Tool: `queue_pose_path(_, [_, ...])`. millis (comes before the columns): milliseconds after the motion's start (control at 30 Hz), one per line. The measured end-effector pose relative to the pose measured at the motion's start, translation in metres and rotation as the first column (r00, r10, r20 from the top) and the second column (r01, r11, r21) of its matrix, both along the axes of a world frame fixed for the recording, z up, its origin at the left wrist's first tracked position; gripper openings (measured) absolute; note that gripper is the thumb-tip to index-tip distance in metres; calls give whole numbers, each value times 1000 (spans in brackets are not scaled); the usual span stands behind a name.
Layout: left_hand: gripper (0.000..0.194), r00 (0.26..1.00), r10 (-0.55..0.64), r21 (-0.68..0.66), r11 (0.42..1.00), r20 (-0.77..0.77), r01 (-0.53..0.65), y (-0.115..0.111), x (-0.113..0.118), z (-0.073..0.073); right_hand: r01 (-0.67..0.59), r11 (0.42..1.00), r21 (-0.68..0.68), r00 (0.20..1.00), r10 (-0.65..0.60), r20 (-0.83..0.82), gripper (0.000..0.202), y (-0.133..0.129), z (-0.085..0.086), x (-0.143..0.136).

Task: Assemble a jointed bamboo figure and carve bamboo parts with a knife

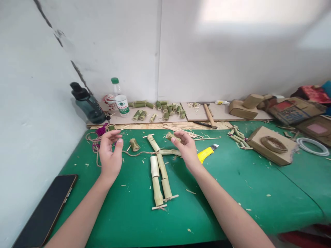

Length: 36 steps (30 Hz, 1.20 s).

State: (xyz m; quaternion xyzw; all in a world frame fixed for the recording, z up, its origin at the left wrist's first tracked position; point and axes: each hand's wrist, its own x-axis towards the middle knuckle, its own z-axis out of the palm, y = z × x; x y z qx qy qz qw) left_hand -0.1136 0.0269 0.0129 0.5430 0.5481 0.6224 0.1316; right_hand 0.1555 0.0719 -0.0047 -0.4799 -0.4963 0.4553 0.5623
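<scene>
Between thumb and fingers of my right hand (184, 148) is a short bamboo piece (170, 136), raised over the table. My left hand (111, 155) hovers to the left with fingers loosely bent and apart, and nothing shows in it. Below and between the hands lies a figure of strung bamboo tubes (161, 165), with small sticks across its ends. A cord (139, 152) runs from it toward my left hand. Another short bamboo piece (134, 145) rests on the green table near that hand. Beside my right wrist is a yellow utility knife (205, 155), its blade exposed.
Cut bamboo pieces (170, 110) and a hammer (209, 115) lie along the back board. A dark water bottle (88, 105) and a plastic bottle (121, 103) stand back left. A phone (46, 210) is front left, a cardboard block (271, 146) right.
</scene>
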Motion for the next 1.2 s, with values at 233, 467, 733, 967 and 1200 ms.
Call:
queue_pose_path(233, [23,940,-265,-62,957,215,284,12,39,15,23,994,105,977,-45,211,36,2,-6,3])
queue_pose_path(467, [24,923,-384,-103,919,-19,380,-1,69,-29,-22,994,108,946,-15,325,29,-4,-4,1])
queue_pose_path(733, [25,920,-390,-159,906,42,392,-9,70,-35,-130,990,61,969,113,217,27,-16,1,-11])
queue_pose_path(967, [17,907,-411,-115,909,-92,400,-14,66,-33,-163,987,15,985,161,57,38,-26,6,-17])
queue_pose_path(1200, [16,890,-433,-95,901,-140,423,-16,70,-29,-193,980,-52,979,189,-74,43,-25,7,-19])
